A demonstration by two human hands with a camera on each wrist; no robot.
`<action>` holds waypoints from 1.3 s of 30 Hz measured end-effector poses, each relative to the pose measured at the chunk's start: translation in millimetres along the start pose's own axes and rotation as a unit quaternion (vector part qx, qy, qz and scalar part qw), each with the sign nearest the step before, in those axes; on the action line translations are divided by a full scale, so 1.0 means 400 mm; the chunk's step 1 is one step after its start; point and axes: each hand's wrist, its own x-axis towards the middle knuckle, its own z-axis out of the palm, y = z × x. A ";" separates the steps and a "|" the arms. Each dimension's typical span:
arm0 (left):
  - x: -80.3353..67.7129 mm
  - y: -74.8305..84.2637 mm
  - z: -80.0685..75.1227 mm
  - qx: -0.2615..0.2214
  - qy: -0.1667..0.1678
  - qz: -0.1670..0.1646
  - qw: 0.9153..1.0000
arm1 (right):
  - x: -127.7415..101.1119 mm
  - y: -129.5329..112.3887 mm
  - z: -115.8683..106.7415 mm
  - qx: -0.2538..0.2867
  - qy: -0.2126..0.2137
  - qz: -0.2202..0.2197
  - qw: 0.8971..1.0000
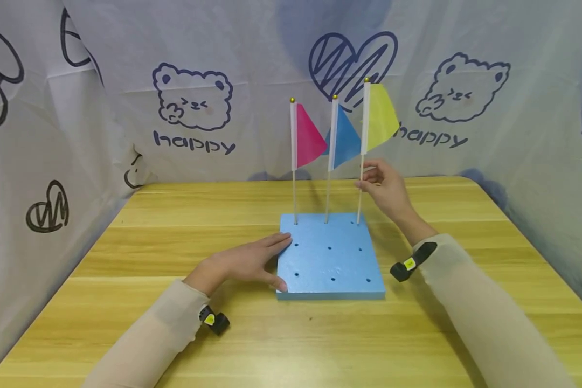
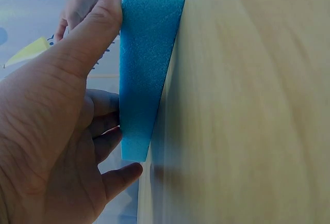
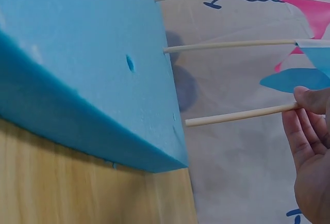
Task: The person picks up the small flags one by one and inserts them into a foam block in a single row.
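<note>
Both hands are at work around the square blue foam block (image 1: 331, 258) that lies flat on the yellow wooden table (image 1: 174, 226). The right hand (image 1: 385, 186) pinches the thin wooden stick of the yellow pennant flag (image 1: 379, 117) between thumb and fingertips, partway up the stick and below the cloth; the stick's lower end sits in the far right hole of the block. The left hand (image 1: 244, 262) lies flat and relaxed, its straight fingers pressed against the block's left edge and its thumb at the near left corner, steadying it. The left wrist view shows the thumb laid along the foam's side. Two more flags stand upright in the same far row: a pink pennant flag (image 1: 306, 136) on the left and a blue pennant flag (image 1: 343, 141) in the middle, each apart from the hands. The yellow flag looks very light, and its stick seems stiff but slender enough to snap or bow if bent sideways, so a hold low on the stick, near the foam, seems safest. The foam appears soft and light, likely to slide or lift unless it is held down. A white cloth backdrop printed with bears and hearts (image 1: 194, 102) hangs behind the table.
</note>
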 end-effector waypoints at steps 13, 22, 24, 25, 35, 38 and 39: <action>0.001 0.001 0.002 0.001 -0.002 -0.004 1.000 | 0.007 0.017 0.037 -0.001 -0.002 0.039 0.999; 0.004 -0.001 0.004 0.004 0.001 -0.002 1.000 | -0.002 0.030 0.040 -0.030 -0.019 0.036 0.999; 0.003 -0.002 0.004 0.004 0.002 -0.003 1.000 | -0.004 0.029 0.041 -0.036 -0.023 0.031 0.999; 0.004 -0.003 0.004 0.005 0.002 -0.004 1.000 | -0.004 0.028 0.041 -0.039 -0.028 0.028 0.998; 0.000 -0.001 0.000 0.000 0.001 -0.002 1.000 | -0.016 0.035 0.043 -0.056 -0.061 0.012 0.996; 0.001 0.001 0.000 -0.001 0.000 -0.004 1.000 | -0.020 0.037 0.038 -0.056 -0.058 0.014 0.997; 0.001 0.001 -0.001 0.000 0.000 -0.004 1.000 | -0.021 0.039 0.035 -0.055 -0.055 0.016 0.997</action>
